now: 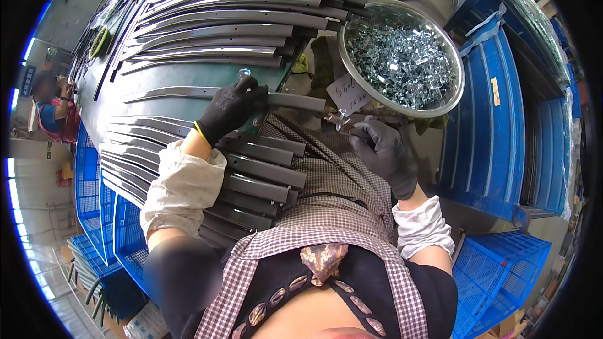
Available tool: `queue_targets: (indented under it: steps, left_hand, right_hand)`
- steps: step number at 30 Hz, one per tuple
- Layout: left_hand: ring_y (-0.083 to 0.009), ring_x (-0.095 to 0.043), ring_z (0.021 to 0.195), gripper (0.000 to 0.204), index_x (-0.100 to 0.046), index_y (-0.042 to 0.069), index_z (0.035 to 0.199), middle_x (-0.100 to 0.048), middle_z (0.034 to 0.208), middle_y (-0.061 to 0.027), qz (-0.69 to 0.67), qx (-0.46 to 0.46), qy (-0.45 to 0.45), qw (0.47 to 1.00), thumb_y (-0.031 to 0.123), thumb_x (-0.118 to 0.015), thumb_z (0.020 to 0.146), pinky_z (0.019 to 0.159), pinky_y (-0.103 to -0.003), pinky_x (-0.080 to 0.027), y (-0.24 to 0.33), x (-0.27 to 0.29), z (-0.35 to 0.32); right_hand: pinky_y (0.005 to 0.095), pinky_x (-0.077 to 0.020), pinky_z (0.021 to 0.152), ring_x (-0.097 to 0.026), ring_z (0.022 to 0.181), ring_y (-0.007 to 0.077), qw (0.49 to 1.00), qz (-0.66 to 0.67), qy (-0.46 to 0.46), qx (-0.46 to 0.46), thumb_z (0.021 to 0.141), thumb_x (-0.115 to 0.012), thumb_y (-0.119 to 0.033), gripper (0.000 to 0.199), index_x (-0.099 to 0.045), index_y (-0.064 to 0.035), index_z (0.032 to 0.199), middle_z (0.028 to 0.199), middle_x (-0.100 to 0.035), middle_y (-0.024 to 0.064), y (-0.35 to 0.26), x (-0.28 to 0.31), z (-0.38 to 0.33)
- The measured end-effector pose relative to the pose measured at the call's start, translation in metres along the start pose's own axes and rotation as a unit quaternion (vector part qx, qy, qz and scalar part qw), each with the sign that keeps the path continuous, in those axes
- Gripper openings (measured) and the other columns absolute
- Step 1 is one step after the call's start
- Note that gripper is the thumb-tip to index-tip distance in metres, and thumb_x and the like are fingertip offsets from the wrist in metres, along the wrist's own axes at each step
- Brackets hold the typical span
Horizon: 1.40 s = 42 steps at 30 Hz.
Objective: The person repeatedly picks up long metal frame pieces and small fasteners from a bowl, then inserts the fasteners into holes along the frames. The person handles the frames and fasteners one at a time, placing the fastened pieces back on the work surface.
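Note:
My left hand, in a black glove, is closed around a long dark grey trim strip above the green table. The strip's right end sticks out past the table edge toward my right hand. My right hand, also gloved, pinches a small shiny metal clip between thumb and fingers. That clip is just below and beside the strip's end; I cannot tell whether they touch. A large round metal bowl stands beyond my right hand, holding many loose metal clips.
Rows of similar strips cover the far table; more strips lie nearer, by my left forearm. A handwritten card is by the bowl. Blue metal bins stand right, blue crates lower right. Another person is far left.

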<state>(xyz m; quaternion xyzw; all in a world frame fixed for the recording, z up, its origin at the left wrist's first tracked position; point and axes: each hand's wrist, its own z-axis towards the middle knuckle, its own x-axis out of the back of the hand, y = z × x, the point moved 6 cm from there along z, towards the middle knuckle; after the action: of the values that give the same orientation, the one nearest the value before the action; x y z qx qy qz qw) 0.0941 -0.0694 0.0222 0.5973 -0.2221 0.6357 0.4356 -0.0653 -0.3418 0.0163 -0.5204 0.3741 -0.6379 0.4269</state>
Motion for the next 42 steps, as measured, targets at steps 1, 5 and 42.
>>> queue_targets:
  steps: [1,5,42]
  left_hand:
    - [-0.0355,-0.065,0.083,0.033,-0.069,0.014,0.115,-0.060,0.103,-0.0116,0.009,-0.012,0.004,1.000,0.020,-0.077,0.083,0.070,-0.044,-0.054,0.002,0.002,0.002]
    - [-0.0333,-0.063,0.092,0.028,-0.069,0.014,0.107,-0.061,0.101,-0.0088,0.030,-0.029,-0.004,0.999,0.019,-0.076,0.081,0.075,-0.043,-0.053,0.001,0.004,0.009]
    - [-0.0350,-0.060,0.106,0.057,-0.055,0.007,0.127,-0.059,0.115,-0.0146,0.243,0.081,-0.067,0.964,0.006,-0.071,0.073,0.096,-0.044,-0.048,-0.119,0.032,-0.065]
  right_hand:
    - [0.0284,-0.0479,0.061,-0.059,0.065,0.0101,0.999,0.031,0.003,-0.029,0.089,-0.068,-0.006,0.011,-0.066,0.0005,0.098,0.073,-0.063,0.0048,-0.005,0.000,0.000]
    - [0.0216,-0.0410,0.058,-0.049,0.063,0.0023,0.988,0.121,0.004,-0.094,0.092,-0.067,-0.004,0.007,-0.066,0.0001,0.098,0.073,-0.059,-0.0029,0.010,0.004,-0.003]
    - [0.0205,-0.0361,0.056,-0.046,0.062,0.0014,0.967,0.168,0.070,-0.177,0.090,-0.067,-0.004,0.001,-0.067,-0.0035,0.092,0.073,-0.059,-0.0051,0.045,0.020,-0.010]
